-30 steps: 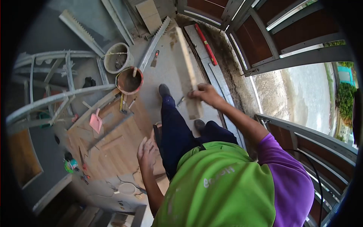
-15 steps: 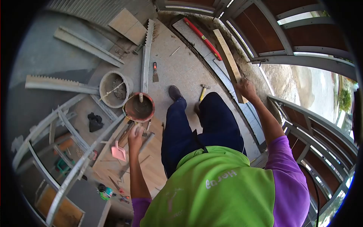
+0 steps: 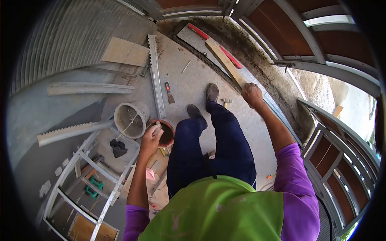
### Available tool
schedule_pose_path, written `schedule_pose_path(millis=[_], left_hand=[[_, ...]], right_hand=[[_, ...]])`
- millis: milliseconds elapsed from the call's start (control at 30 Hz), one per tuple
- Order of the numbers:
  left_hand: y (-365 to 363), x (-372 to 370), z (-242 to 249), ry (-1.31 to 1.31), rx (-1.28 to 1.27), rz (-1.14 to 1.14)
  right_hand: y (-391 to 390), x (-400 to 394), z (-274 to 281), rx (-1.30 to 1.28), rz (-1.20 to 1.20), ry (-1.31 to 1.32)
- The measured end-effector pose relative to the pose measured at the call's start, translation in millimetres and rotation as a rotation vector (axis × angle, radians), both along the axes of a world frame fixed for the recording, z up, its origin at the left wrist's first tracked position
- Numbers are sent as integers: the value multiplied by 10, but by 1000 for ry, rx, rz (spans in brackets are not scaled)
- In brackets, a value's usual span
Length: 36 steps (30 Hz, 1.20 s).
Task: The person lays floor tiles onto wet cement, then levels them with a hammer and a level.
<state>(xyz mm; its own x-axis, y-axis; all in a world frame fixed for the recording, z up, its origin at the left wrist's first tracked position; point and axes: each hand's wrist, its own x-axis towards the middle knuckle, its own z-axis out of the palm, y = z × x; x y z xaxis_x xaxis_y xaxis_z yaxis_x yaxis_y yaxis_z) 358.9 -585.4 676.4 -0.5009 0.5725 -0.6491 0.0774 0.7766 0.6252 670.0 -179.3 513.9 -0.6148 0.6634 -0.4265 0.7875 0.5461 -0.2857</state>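
Note:
My right hand (image 3: 252, 95) is wrapped round the near end of a long wooden batten (image 3: 225, 60). The batten slants up and left, lying over part of a red spirit level (image 3: 231, 57) and the grey slab strip (image 3: 193, 38). My left hand (image 3: 151, 138) is closed at the left side of a red-rimmed bucket (image 3: 168, 134), partly covering it. A greyish tip shows at its fingers, but I cannot make out whether that is a handle or a fingertip. Beside this bucket stands a larger grey bucket (image 3: 132, 119) with a stick across it.
A scraper (image 3: 169, 93), a hammer (image 3: 226, 101) and a notched metal bar (image 3: 156, 76) lie on the floor. Tiles (image 3: 125, 52) rest at the back left. A metal ladder frame (image 3: 104, 172) stands at left. Metal gates (image 3: 337, 168) border the right side.
My left hand has moved up from below the red-rimmed bucket to its left side. The batten, in my right hand, has shifted left across the spirit level. My feet and view have moved.

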Motion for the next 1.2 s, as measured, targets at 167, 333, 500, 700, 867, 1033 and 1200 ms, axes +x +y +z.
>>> schedule_pose_path(millis=[167, 333, 500, 700, 867, 1033, 1200], left_hand=[[487, -244, -617, -69, 21, 19], [1176, -675, -1584, 89, -2, -270], [2234, -1181, -2888, 272, 105, -571], [3498, -1708, -4312, 431, 272, -813], [4261, -1979, -5050, 539, 246, -1036], [4505, -2084, -5522, 636, 294, -1157], [4610, -2131, -5812, 725, 311, -1230]], right_hand=[[288, -446, -659, -49, 43, -55], [571, -937, -1691, -42, 91, -110], [877, -1481, -2763, -32, 140, -202], [1230, -1838, -4004, 61, 251, -157], [1386, -2088, -4361, 100, 240, -137], [1412, -2183, -4519, 225, 285, -75], [1440, -2282, -4502, 166, 360, -130]])
